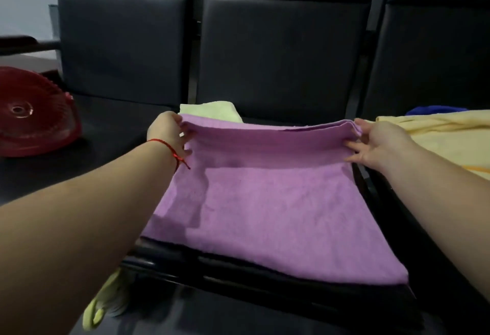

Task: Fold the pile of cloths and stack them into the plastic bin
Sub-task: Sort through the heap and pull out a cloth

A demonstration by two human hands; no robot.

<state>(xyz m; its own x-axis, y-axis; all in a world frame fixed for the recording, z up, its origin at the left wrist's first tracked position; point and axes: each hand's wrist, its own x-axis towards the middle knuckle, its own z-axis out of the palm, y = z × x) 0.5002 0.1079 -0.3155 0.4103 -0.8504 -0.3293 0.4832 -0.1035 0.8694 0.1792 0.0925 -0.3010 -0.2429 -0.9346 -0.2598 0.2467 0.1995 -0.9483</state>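
A purple cloth [265,202] lies spread on the middle seat [265,305], its far edge lifted. The left hand [165,133] pinches the far left corner; the right hand [376,143] pinches the far right corner. Yellow cloths [445,135] lie on the right seat, a red bin [34,112] on the left.

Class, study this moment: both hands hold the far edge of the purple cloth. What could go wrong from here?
1. The left hand and right hand each pinch only a corner of the purple cloth; if either grip slips, the layered edge may fall open.
2. The cloth's near edge hangs at the seat front, so it could slide off.
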